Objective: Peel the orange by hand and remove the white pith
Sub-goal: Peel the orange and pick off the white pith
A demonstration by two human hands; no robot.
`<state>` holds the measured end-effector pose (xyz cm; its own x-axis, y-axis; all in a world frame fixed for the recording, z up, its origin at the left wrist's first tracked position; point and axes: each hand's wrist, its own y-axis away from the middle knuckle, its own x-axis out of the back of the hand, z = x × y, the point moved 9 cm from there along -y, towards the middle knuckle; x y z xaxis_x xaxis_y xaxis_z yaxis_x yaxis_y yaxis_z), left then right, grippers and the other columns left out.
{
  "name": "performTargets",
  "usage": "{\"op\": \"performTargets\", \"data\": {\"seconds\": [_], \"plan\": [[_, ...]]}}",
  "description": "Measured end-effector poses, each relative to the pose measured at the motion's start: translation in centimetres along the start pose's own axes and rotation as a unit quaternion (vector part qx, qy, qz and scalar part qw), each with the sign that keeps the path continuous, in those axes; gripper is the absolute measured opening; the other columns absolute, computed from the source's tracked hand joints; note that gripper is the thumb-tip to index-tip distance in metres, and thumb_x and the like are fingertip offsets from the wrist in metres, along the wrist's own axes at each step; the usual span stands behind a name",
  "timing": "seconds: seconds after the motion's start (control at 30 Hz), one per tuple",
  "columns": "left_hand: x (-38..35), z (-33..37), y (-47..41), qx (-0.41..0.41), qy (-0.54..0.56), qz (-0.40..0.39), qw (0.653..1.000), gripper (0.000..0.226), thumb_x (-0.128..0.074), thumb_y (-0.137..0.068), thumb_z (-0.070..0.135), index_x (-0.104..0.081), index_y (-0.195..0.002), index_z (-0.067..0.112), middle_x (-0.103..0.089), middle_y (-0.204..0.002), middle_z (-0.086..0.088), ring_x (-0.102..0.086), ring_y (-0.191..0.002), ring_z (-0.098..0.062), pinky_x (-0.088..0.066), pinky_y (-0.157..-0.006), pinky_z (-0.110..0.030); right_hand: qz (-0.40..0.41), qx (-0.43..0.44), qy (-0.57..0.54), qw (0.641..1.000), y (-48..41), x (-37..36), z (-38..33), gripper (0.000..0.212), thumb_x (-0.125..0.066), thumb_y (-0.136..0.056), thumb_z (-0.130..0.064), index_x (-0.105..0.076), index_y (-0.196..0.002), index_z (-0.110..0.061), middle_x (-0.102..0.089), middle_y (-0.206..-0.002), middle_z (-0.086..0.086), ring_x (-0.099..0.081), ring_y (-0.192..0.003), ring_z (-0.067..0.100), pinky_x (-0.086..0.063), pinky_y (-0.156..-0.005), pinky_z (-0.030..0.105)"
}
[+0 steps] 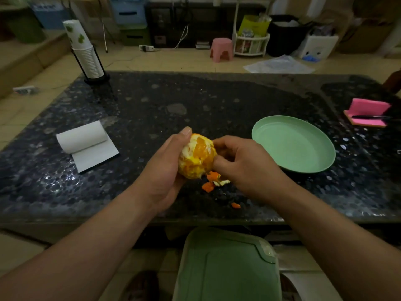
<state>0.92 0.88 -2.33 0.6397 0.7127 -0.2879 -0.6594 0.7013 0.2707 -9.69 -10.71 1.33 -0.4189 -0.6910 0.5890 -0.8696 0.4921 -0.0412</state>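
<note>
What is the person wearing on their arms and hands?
Nothing at all! The left hand and the right hand are bare: no gloves, rings or watch show. The left forearm and the right forearm are bare too, with no sleeves in view. The left thumbnail looks short and unpainted.

The light is dim and yellowish. The dark speckled tabletop point(195, 101) throws back small white glints near its left and right edges, strongest just in front of the paper roll point(82, 136). The orange point(198, 156) is the brightest spot, its surface slightly soft. Everything beyond the far edge is murky and blurred. Wide-angle distortion bows the tabletop's edges and stretches the forearms point(86, 246).
</note>
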Motion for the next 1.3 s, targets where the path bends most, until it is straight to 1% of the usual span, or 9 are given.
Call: {"op": "performTargets", "data": {"seconds": [0.17, 0.23, 0.37, 0.47, 0.63, 0.83, 1.07, 1.2, 1.3], "plan": [[-0.32, -0.12, 0.13, -0.016, -0.018, -0.009, 1.0, 0.055, -0.055, -0.105, 0.048, -0.06, -0.137, 0.004, -0.064, -0.133, -0.027, -0.068, -0.106, -0.026, -0.055, -0.098, -0.046, 0.027, 0.008, -0.005, 1.0, 0.26, 0.46, -0.34, 0.016, -0.068, -0.096, -0.016, -0.075, -0.108, -0.024, -0.076, -0.076, -0.006, -0.069, -0.059, 0.001, -0.048, -0.05, 0.015], [-0.39, -0.14, 0.09, -0.017, -0.014, -0.015, 1.0, 0.055, -0.055, -0.105, 0.048, -0.059, -0.137, 0.003, -0.064, -0.133, -0.028, -0.067, -0.107, -0.027, -0.054, -0.1, -0.048, 0.043, 0.009, -0.006, 0.999, 0.12, 0.72, -0.19, 0.018, -0.069, -0.093, -0.015, -0.077, -0.105, -0.025, -0.076, -0.076, -0.006, -0.07, -0.063, 0.004, -0.053, -0.055, 0.022], [0.02, -0.03, -0.05, -0.008, -0.004, -0.013, 1.0, 0.061, -0.059, -0.1, 0.053, -0.061, -0.138, 0.005, -0.068, -0.133, -0.024, -0.069, -0.12, -0.033, -0.057, -0.099, -0.043, 0.026, -0.001, -0.056, 0.998, -0.09, 0.28, 0.25, 0.02, -0.069, -0.094, -0.018, -0.079, -0.111, -0.025, -0.08, -0.083, -0.003, -0.077, -0.077, 0.015, -0.066, -0.075, 0.047], [0.01, 0.13, -0.09, -0.006, 0.017, -0.017, 1.0, 0.065, -0.059, -0.097, 0.054, -0.061, -0.138, 0.004, -0.07, -0.131, -0.023, -0.071, -0.116, -0.031, -0.058, -0.097, -0.044, 0.025, -0.005, -0.082, 0.996, -0.03, 0.19, 0.24, 0.019, -0.068, -0.101, -0.025, -0.079, -0.116, -0.023, -0.08, -0.086, -0.005, -0.077, -0.078, 0.01, -0.066, -0.078, 0.045], [-0.35, 0.03, 0.06, -0.012, 0.021, -0.023, 0.999, 0.062, -0.056, -0.102, 0.05, -0.057, -0.141, 0.002, -0.068, -0.133, -0.024, -0.071, -0.113, -0.03, -0.059, -0.097, -0.043, 0.062, 0.007, -0.041, 0.997, -0.02, 0.52, 0.03, 0.015, -0.068, -0.098, -0.021, -0.08, -0.106, -0.024, -0.078, -0.079, -0.005, -0.075, -0.074, 0.011, -0.064, -0.072, 0.046], [-0.64, 0.44, 0.32, -0.011, 0.032, -0.046, 0.998, 0.056, -0.058, -0.094, 0.055, -0.07, -0.122, 0.008, -0.074, -0.118, -0.018, -0.07, -0.108, -0.026, -0.057, -0.099, -0.042, 0.065, -0.004, -0.133, 0.989, 0.03, 0.41, 0.19, 0.013, -0.069, -0.098, -0.016, -0.08, -0.104, -0.019, -0.079, -0.081, 0.004, -0.078, -0.076, 0.024, -0.065, -0.073, 0.053], [-0.08, 0.11, 0.15, 0.013, 0.048, -0.033, 0.998, 0.061, -0.053, -0.101, 0.055, -0.064, -0.135, 0.005, -0.073, -0.129, -0.02, -0.07, -0.118, -0.031, -0.06, -0.097, -0.042, 0.017, -0.019, -0.205, 0.978, -0.13, 0.18, 0.5, 0.018, -0.063, -0.102, -0.007, -0.08, -0.105, -0.013, -0.078, -0.079, 0.008, -0.072, -0.071, 0.017, -0.06, -0.065, 0.032], [-0.27, 0.64, 0.12, -0.001, 0.001, -0.04, 0.999, 0.066, -0.058, -0.094, 0.058, -0.065, -0.134, 0.006, -0.071, -0.129, -0.023, -0.07, -0.118, -0.031, -0.053, -0.107, -0.052, -0.02, -0.002, -0.107, 0.994, -0.28, 0.42, 0.07, 0.018, -0.065, -0.103, -0.021, -0.077, -0.115, -0.021, -0.081, -0.088, 0.002, -0.078, -0.082, 0.018, -0.065, -0.075, 0.04], [-0.72, 0.58, 0.24, -0.013, -0.025, -0.049, 0.998, 0.073, -0.06, -0.091, 0.056, -0.059, -0.138, 0.0, -0.069, -0.13, -0.025, -0.069, -0.109, -0.029, -0.051, -0.108, -0.054, -0.023, 0.006, -0.048, 0.999, -0.32, 0.41, 0.05, 0.017, -0.066, -0.099, -0.015, -0.077, -0.11, -0.021, -0.08, -0.084, 0.0, -0.078, -0.077, 0.015, -0.066, -0.077, 0.044]]}}
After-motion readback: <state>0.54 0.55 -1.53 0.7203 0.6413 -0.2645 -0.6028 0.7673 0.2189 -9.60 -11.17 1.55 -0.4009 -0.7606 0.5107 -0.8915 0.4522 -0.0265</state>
